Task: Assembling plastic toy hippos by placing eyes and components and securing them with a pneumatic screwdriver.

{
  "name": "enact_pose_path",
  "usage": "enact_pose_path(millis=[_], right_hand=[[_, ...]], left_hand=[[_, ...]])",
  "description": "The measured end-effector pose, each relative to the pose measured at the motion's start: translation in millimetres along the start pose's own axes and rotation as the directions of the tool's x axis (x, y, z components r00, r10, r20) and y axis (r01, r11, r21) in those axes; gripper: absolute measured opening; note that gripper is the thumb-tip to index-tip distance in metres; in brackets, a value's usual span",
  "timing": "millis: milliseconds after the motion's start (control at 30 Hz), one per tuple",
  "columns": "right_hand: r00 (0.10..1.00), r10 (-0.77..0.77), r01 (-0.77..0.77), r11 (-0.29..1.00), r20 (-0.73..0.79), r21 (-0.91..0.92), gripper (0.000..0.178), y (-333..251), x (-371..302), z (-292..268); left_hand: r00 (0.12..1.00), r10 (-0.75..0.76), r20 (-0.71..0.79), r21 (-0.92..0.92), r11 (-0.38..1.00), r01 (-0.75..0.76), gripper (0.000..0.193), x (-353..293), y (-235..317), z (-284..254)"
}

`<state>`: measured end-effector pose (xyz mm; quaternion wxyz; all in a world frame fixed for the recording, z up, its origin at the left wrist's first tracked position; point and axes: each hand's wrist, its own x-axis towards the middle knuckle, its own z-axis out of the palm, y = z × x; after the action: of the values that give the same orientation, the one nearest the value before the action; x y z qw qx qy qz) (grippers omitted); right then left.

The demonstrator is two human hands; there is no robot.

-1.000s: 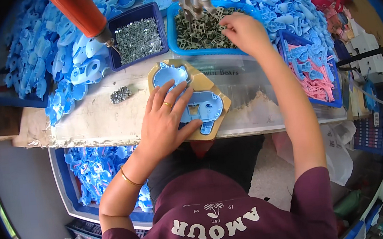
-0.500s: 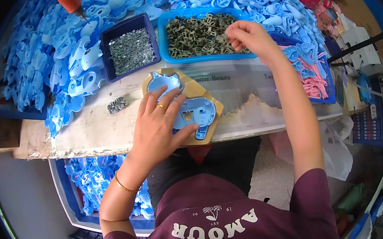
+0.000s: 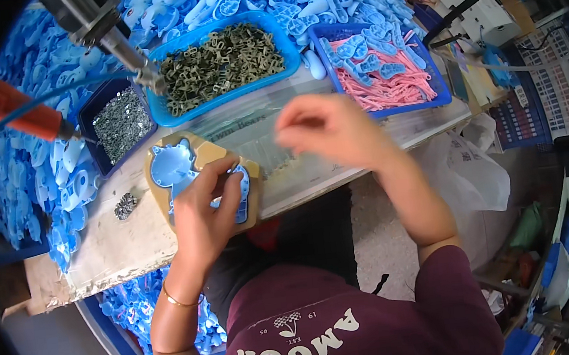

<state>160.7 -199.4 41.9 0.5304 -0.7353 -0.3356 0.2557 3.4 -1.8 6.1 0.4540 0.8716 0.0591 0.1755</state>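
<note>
My left hand [image 3: 200, 217] rests over a tan jig [image 3: 157, 163] near the table's front edge. Its thumb and index finger are brought close together above a blue plastic shell half [image 3: 241, 211]; whatever lies between the tips is hidden. Another blue rounded part [image 3: 172, 165], with a hollow inside, sits in the jig's upper left. My right hand [image 3: 331, 131], blurred by motion, hangs above the table to the right of the jig. Its fingers curl together in a pinch, and what they hold is too smeared to make out.
A light-blue tray [image 3: 291, 55] holds small metal clips, beside a dark bin [image 3: 148, 138] of screws. Pink and blue parts fill a blue basket [image 3: 395, 112]. Blue plastic parts [image 3: 76, 178] heap behind. An orange electric screwdriver [image 3: 21, 111] and a metal tool [image 3: 103, 37] hang overhead.
My right hand has come away from the clip tray toward the jig. My left hand's spread fingers have drawn together over the shell. The whole view has turned and shifted.
</note>
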Motion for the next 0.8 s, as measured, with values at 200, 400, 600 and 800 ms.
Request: enact_pose_path(millis=[200, 400, 600, 800], right_hand=[[0.869, -0.120, -0.289, 0.664, -0.480, -0.690, 0.014, 96, -48, -179], [0.952, 0.136, -0.261, 0.827, -0.274, -0.498, 0.013, 112, -43, -194], [0.945, 0.312, -0.294, 0.690, -0.095, -0.661, 0.012, 97, -21, -184], [0.925, 0.379, -0.322, 0.738, -0.031, -0.593, 0.015, 90, -20, -201]], left_hand=[[0.968, -0.192, 0.164, -0.311, 0.921, 0.235, 0.014, -9, 10, -15], [0.948, -0.191, 0.254, -0.312, 0.912, 0.267, 0.014, -9, 13, -13], [0.946, -0.185, 0.267, -0.276, 0.925, 0.259, 0.014, -9, 16, -10], [0.951, -0.202, 0.236, -0.325, 0.906, 0.273, 0.015, -13, 8, -12]])
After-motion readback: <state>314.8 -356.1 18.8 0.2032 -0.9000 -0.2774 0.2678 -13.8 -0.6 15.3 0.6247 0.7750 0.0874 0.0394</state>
